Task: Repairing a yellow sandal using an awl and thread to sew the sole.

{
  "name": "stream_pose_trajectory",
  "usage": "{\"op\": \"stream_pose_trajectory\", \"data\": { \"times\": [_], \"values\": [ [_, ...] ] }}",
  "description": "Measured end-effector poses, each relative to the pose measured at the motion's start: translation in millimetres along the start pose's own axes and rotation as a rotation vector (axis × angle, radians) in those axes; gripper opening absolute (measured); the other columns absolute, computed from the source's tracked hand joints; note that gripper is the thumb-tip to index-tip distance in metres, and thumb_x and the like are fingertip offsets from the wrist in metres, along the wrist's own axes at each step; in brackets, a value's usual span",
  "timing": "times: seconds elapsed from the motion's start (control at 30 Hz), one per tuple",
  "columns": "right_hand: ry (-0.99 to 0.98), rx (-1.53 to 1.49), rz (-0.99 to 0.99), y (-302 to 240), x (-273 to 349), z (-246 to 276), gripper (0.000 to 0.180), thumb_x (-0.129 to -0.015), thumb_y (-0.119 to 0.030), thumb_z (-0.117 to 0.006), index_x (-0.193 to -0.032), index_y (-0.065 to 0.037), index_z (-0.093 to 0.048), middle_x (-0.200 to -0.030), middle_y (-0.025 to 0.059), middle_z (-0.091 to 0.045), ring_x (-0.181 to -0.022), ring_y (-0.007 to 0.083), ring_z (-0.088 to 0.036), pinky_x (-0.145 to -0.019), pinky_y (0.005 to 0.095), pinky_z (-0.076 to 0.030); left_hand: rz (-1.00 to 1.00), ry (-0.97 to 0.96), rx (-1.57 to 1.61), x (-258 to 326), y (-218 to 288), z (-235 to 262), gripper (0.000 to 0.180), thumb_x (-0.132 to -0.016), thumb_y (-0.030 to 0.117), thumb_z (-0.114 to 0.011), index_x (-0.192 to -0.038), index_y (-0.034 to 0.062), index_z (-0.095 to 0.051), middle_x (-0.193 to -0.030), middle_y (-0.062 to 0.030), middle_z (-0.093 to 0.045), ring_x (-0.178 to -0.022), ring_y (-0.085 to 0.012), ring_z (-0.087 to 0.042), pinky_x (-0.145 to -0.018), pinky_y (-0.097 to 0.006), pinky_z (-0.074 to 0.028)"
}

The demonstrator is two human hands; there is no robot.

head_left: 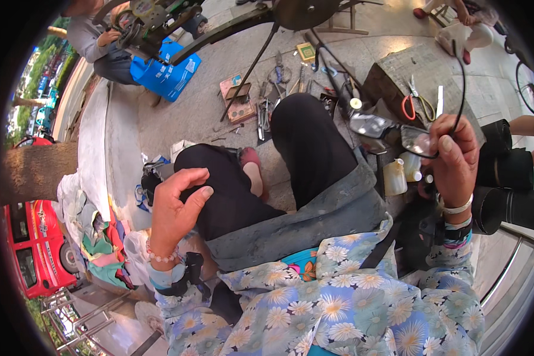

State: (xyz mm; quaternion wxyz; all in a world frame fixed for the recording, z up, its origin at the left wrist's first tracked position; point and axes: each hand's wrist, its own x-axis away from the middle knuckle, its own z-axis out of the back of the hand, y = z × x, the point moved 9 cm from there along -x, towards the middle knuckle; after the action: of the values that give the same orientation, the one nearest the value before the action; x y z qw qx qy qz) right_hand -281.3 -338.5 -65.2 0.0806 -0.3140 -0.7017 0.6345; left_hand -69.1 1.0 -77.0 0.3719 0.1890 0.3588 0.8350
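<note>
We judge the step in hand to be positioning a pair of what look like spectacles [413, 140] with the right hand [457, 155]. They sit at that hand's fingertips, reaching from there toward the left hand [178, 204]. The right thumb and fingers pinch the near end of the frame. The left hand grasps nothing: its fingers curl loosely above the dark-clad leg [213, 190] beside it, well apart from the spectacles.

For the next move, we think the grip should stay light and on the frame, so the lenses take no smears, and the free left hand could steady the far end. We would keep clear of the scissors [413, 89] just beyond the right hand and the pale bottle [394, 178] on its inner side.

The spectacles look thin-rimmed and dark, with clear lenses catching bright glare; a slender dark arm curves up past the right fingers. We cannot tell whether the dark line beyond the far lens is their other arm or part of the machine [305, 10] above.
</note>
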Motion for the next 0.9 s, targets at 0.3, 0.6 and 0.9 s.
{"op": "stream_pose_trajectory", "data": {
  "times": [0.3,0.6,0.9],
  "values": [
    [-0.17,-0.198,-0.061,-47.2,30.8,-60.2,0.025,-0.089,0.001,-0.056,-0.113,0.002,-0.052,-0.093,0.0054,-0.057,-0.078,0.0126,-0.062,-0.071,0.0269,-0.053,-0.294,-0.273,0.599,-32.7,111.0,-54.6,0.069,-0.088,0.025,-0.066,-0.139,-0.0047,-0.031,-0.123,-0.0183,-0.055,-0.085,-0.0156,-0.064,-0.073,-0.025,-0.05],
    [-0.359,-0.091,-0.235,-83.9,58.2,-69.7,0.019,-0.092,-0.012,-0.055,-0.103,0.004,-0.054,-0.083,0.0099,-0.061,-0.075,0.0148,-0.062,-0.064,0.0276,-0.054,-0.406,-0.302,0.771,-23.1,156.5,-48.1,0.023,-0.091,0.014,-0.059,-0.102,-0.0039,-0.05,-0.089,-0.0175,-0.062,-0.075,-0.0223,-0.066,-0.066,-0.034,-0.058],
    [-0.729,-0.143,0.471,-168.7,81.9,-93.1,0.01,-0.084,0.003,-0.062,-0.09,0.011,-0.061,-0.087,0.0286,-0.065,-0.07,0.0331,-0.067,-0.06,0.0404,-0.055,-0.902,-0.241,0.872,24.0,206.6,-17.9,0.027,-0.085,0.008,-0.067,-0.104,-0.0043,-0.053,-0.083,-0.0219,-0.063,-0.074,-0.0294,-0.065,-0.066,-0.041,-0.056]
  ]
}}
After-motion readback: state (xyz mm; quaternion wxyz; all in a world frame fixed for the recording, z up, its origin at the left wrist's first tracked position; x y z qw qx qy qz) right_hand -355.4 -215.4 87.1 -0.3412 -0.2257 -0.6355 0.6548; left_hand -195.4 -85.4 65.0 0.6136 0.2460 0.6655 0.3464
